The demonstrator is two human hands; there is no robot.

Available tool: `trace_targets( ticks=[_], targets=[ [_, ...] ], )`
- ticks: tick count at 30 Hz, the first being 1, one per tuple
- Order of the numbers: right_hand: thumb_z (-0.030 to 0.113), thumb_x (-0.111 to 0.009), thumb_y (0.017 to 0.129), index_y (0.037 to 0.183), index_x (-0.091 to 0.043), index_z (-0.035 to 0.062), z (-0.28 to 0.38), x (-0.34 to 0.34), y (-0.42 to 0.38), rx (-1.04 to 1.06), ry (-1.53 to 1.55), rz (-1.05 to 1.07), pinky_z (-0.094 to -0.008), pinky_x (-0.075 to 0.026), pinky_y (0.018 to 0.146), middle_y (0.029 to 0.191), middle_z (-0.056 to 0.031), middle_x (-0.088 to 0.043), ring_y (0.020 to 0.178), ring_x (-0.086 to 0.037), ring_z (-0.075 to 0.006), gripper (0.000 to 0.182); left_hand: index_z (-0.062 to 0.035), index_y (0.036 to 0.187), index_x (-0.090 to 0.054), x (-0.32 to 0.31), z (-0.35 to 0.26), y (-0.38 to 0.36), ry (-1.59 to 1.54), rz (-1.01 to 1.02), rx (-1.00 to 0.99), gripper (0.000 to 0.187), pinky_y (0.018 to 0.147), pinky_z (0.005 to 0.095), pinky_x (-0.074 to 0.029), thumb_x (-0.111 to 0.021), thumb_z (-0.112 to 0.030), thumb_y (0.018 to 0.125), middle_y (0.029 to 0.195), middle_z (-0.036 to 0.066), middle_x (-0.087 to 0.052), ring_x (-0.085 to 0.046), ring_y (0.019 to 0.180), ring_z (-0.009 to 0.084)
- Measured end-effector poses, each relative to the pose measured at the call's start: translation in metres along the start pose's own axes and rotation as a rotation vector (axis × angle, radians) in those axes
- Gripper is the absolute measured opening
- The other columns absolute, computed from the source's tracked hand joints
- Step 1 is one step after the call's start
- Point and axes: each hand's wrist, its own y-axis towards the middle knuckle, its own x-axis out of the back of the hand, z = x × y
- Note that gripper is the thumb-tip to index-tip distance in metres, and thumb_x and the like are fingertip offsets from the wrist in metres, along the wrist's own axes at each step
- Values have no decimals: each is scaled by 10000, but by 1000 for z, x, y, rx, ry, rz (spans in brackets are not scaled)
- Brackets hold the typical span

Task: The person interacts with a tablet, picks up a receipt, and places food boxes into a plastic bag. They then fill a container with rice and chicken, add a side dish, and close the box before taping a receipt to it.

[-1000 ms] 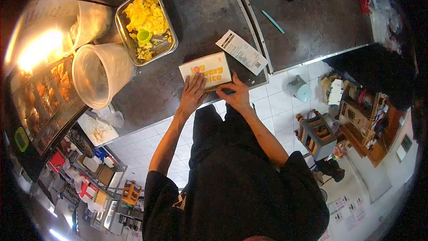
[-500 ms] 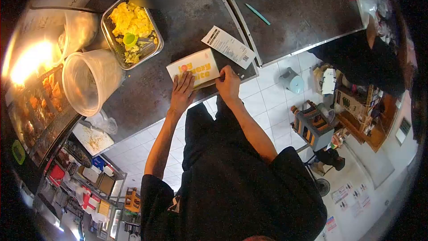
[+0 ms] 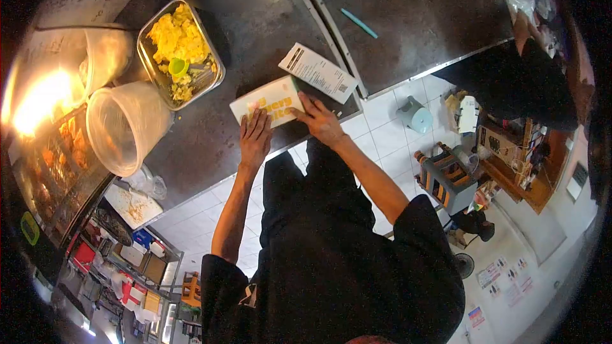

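Note:
A white box with yellow lettering [image 3: 271,100] lies on the dark counter near its front edge. The fingers of my left hand [image 3: 255,137] lie stretched over the box's lower left side. My right hand [image 3: 317,120] is at the box's right end, fingers apart, the fingertips touching its edge and top. Just behind the box lies a printed paper slip [image 3: 319,71]. A metal tray [image 3: 220,75] farther back on the left holds yellow food [image 3: 178,35] and a green scoop [image 3: 178,67].
Clear plastic tubs [image 3: 121,129] stand left of the tray, beside a bright lamp. A teal pen [image 3: 359,22] lies on the counter's right section, past a metal seam. Another person's dark sleeve [image 3: 503,79] reaches in at the right. A white board [image 3: 131,204] sits lower left.
My right hand has opened from a closed pose and spread over the box's right end. The box, slip and tray appear slightly shifted left in the view.

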Motion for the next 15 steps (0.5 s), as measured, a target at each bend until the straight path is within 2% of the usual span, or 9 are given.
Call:
trace_targets(
  ticks=[3, 4, 6, 7, 8, 9, 10, 12, 15],
  targets=[
    [62, -578, 822, 1332, -600, 210, -5, 6, 6, 7, -30, 24, -366, -562, 917, 1494, -130, -446, 1217, -554, -332, 532, -40, 1288, -595, -6, -4, 2, 66, -28, 16, 418, 1148, 545, -271, -666, -159, 894, 1437, 111, -517, -406, 1398, 297],
    [36, -564, 810, 1264, -643, 169, -14, 3, 6, 52, 34, -53, -360, -551, 932, 1450, -136, -496, 1178, -595, -317, 479, -46, 1293, -599, -8, -4, 3, 76, -44, 21, 413, 1151, 533, -269, -655, -172, 904, 1437, 110, -519, -413, 1393, 293],
    [-26, -595, 752, 1119, -705, 117, -32, 23, 17, 54, 258, 10, -381, -542, 935, 1326, -136, -608, 1108, -648, -296, 410, -50, 1286, -607, -10, -8, 8, 119, -44, 48, 399, 1147, 517, -275, -650, -158, 904, 1425, 108, -534, -422, 1388, 284],
    [-20, -616, 744, 1045, -724, 91, -44, 49, 27, -67, 374, 175, -384, -541, 926, 1224, -112, -673, 1060, -673, -277, 339, -52, 1287, -607, -10, -11, 11, 122, -78, 52, 400, 1142, 511, -280, -649, -154, 902, 1421, 106, -540, -426, 1386, 280],
    [-15, -637, 753, 1017, -727, 64, -77, 60, 36, 89, 251, 59, -358, -550, 888, 1166, -96, -700, 996, -698, -256, 290, -55, 1288, -607, -10, -13, 15, 126, -111, 61, 402, 1137, 506, -285, -649, -151, 901, 1417, 105, -546, -430, 1384, 275],
    [23, -657, 797, 1005, -719, 33, -95, 91, 52, -248, 293, -87, -323, -549, 859, 1118, -121, -711, 951, -709, -231, 217, -81, 1278, -625, -9, -17, 20, 133, -137, 89, 437, 1124, 490, -303, -712, -157, 857, 1368, 88, -591, -459, 1362, 254],
    [89, -646, 845, 1058, -715, 89, -110, 139, 80, -471, 311, -187, -374, -545, 830, 1121, -89, -712, 1003, -687, -273, 224, -81, 1278, -625, -10, -17, 21, 137, -143, 87, 437, 1124, 490, -303, -712, -157, 857, 1368, 88, -591, -459, 1362, 254],
    [198, -714, 861, 1078, -698, 77, -179, 197, 137, -525, 34, -641, -359, -542, 772, 1077, -131, -706, 880, -698, -314, 249, -86, 1282, -626, -14, -16, 21, 158, -105, 136, 447, 1122, 496, -302, -711, -134, 845, 1374, 87, -588, -459, 1362, 256],
    [466, -768, 806, 1031, -715, 69, -297, 226, 195, -420, -260, -725, -460, -515, 796, 867, -172, -688, 890, -674, -318, 459, -87, 1288, -624, -10, -24, 26, 139, -101, 178, 458, 1122, 498, -300, -695, -97, 835, 1384, 85, -582, -453, 1370, 257]
  ],
)
